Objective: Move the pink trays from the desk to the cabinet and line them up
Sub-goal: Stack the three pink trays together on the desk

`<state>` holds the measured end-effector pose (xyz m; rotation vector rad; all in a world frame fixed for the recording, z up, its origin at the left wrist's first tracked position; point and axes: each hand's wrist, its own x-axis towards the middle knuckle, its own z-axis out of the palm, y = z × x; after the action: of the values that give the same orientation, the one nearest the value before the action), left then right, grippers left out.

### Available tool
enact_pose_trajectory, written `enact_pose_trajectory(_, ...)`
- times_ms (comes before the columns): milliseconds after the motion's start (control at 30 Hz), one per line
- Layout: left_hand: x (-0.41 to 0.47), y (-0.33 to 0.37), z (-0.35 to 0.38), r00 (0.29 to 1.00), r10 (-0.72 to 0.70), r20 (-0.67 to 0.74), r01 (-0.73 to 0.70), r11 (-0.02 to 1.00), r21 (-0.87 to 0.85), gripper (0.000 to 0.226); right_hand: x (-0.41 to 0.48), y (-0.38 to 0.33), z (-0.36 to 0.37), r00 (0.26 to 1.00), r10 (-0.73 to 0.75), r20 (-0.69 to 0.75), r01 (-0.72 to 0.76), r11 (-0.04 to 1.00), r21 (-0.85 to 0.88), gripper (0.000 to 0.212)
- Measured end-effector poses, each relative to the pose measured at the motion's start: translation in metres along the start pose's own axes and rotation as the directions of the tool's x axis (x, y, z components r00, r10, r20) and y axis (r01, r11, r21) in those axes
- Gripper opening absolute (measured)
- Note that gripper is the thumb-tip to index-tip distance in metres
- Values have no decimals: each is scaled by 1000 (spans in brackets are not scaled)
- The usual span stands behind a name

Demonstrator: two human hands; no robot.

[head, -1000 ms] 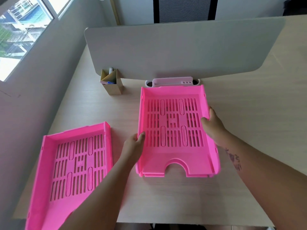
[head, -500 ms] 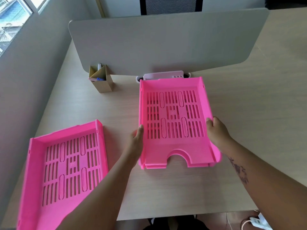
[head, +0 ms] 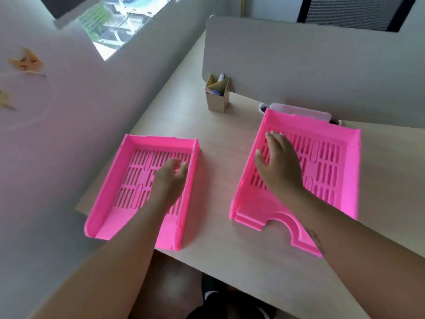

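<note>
pale wood desk (head: 218,125) fills view, near edge at bottom. left hand (head: 169,178) reaches into single pink tray (head: 108,199) at desk's left edge, fingers curled loosely above slotted floor, gripping nothing. right hand (head: 279,165) spread flat, unclenched, over stacked pink trays (head: 328,162) to right, notched front edge facing near side. trays well apart. farther back, cardboard pen holder (head: 218,97) with markers, pale organizer (head: 299,110) behind stack, grey divider panel (head: 322,65), window (head: 124,21) beyond.

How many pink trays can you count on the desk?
2 clearly: left tray under the left hand; right tray under the right hand, possibly stacked on another.
</note>
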<state>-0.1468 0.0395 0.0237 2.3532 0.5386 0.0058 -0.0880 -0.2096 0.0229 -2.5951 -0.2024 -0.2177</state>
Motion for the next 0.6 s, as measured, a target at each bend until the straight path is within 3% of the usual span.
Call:
enact_pose_trajectory(133, -3, -56, -50, 988, -87, -125, 100, 990, 102, 37, -4, -82, 32, 994, -77, 83, 62, 984, 167, 53)
enact_pose_trajectory(267, 1, -110, -94, 973, -145, -179, 180, 965, 193, 39, -19, -136, 66, 983, 26, 180, -74, 961, 266, 55)
enact_pose_trajectory(467, 16, -175, -120, 960, -275, -49, 280, 947, 159, 50, -39, -163, 118, 846, 327, 421, -426, 890, 164, 70)
enact_pose_trajectory(600, 22, -195, -113, 954, -294, 67, 285, 952, 111, 39, -53, -163, 147, 730, 463, 502, -602, 784, 152, 57)
